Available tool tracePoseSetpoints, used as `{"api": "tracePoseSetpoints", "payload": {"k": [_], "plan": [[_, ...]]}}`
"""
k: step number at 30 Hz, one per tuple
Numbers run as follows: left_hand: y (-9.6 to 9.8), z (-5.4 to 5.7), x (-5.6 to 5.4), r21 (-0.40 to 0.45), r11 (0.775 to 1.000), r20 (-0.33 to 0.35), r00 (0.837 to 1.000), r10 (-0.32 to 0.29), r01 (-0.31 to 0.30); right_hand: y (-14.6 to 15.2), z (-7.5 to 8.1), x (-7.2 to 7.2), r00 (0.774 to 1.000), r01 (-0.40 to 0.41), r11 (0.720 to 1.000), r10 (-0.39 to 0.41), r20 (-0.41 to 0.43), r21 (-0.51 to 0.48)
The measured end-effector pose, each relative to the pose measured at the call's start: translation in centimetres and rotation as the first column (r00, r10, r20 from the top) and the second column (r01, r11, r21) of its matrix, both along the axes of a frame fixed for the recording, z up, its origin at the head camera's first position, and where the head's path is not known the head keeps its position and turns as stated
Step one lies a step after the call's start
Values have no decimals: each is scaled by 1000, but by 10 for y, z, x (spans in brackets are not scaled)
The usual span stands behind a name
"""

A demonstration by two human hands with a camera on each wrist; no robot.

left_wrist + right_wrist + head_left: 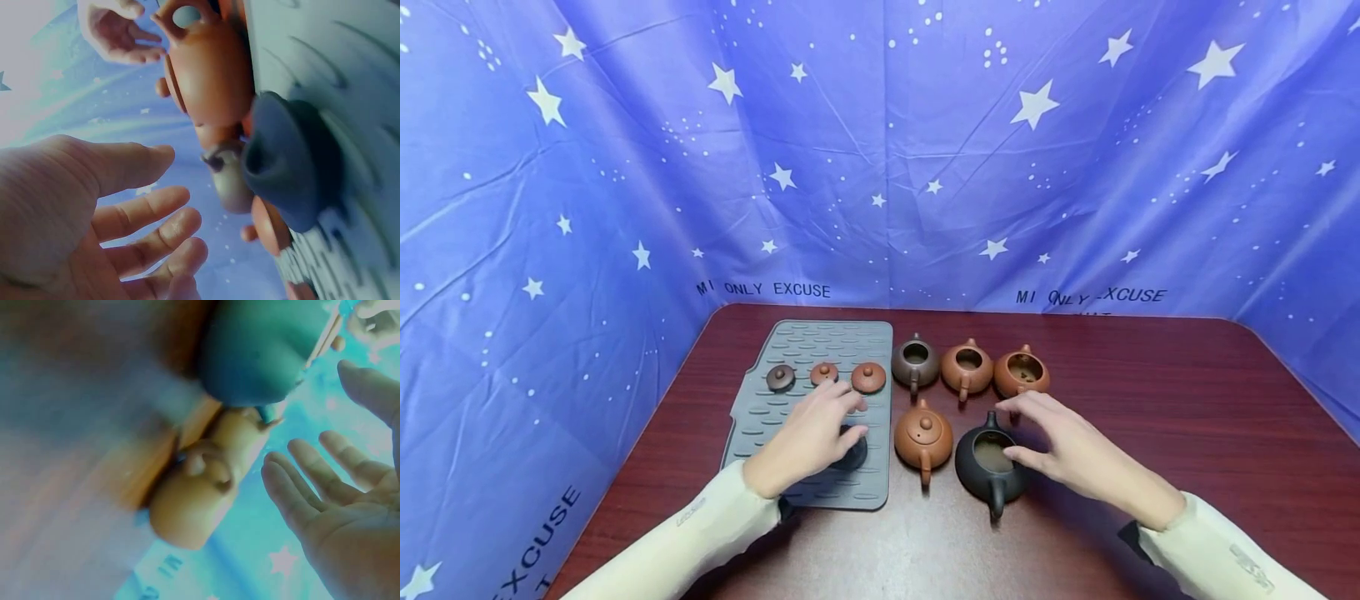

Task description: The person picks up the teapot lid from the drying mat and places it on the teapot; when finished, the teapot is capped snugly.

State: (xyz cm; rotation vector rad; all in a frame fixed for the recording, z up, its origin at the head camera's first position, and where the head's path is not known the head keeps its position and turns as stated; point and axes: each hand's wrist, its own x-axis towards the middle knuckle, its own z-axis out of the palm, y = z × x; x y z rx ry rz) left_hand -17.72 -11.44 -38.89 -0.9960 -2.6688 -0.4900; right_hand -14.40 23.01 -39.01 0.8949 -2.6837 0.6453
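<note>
My left hand [812, 427] hovers over a black teapot lid [854, 455] lying on the grey mat [871, 493]. In the left wrist view a gap shows between the loosely bent fingers and that lid [281, 162]. To the right, my other hand [1063, 435] is held beside a lidless black teapot [973, 483], its fingers spread and holding nothing. Seen from the right wrist, the pot's dark body [256, 356] stands apart from the fingers. An orange-brown teapot [922, 446] with its lid on sits between the mat and the black pot.
Behind stand three lidless teapots: a dark brown one [915, 377], an orange-brown one [966, 385] and another [1018, 388] near my right fingertips. Along the mat lie a dark brown lid [781, 378], a small orange lid [824, 372] and a larger one [868, 378]. A star-patterned cloth [880, 167] surrounds the table.
</note>
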Motion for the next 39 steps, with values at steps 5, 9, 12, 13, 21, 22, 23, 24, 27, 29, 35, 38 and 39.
{"api": "tracePoseSetpoints", "payload": {"k": [5, 9, 12, 13, 21, 22, 23, 24, 27, 29, 35, 38, 39], "plan": [[-13, -7, 7, -3, 1000, 28, 1000, 14, -14, 12, -9, 9, 999, 47, 999, -47, 19, -3], [-17, -13, 12, -12, 1000, 37, 999, 23, -22, 14, -17, 14, 997, 62, 998, -62, 46, -13], [-18, -18, 14, -31, 999, 42, 999, 35, -33, 15, -22, 17, 997, 56, 998, -55, 47, -14], [-18, -20, 14, -39, 999, 42, 998, 38, -36, 15, -23, 17, 998, 51, 999, -50, 47, -17], [-19, -29, 14, -38, 998, 17, 999, 42, -42, 16, -28, 18, 999, 17, 999, -15, 34, -39], [-19, -29, 14, -36, 998, 13, 999, 43, -43, 16, -28, 18, 999, 14, 999, -12, 34, -40], [-19, -30, 14, -33, 999, 9, 999, 43, -42, 16, -28, 18, 999, 12, 999, -10, 35, -40], [-19, -30, 13, -30, 999, 8, 999, 42, -42, 16, -28, 18, 999, 10, 999, -8, 37, -41], [-19, -31, 13, -21, 999, -1, 999, 36, -36, 15, -28, 18, 999, 7, 999, -6, 41, -44], [-19, -32, 12, -16, 999, -6, 999, 33, -33, 15, -28, 19, 999, 8, 999, -6, 38, -43], [-19, -31, 12, 0, 1000, -16, 999, 28, -28, 15, -28, 19, 1000, 3, 999, -2, 30, -47], [-19, -31, 12, 1, 1000, -18, 999, 29, -29, 15, -28, 18, 1000, 2, 999, -1, 24, -47], [-19, -31, 12, 3, 1000, -19, 999, 30, -30, 15, -29, 18, 1000, 2, 999, -1, 24, -47]]}}
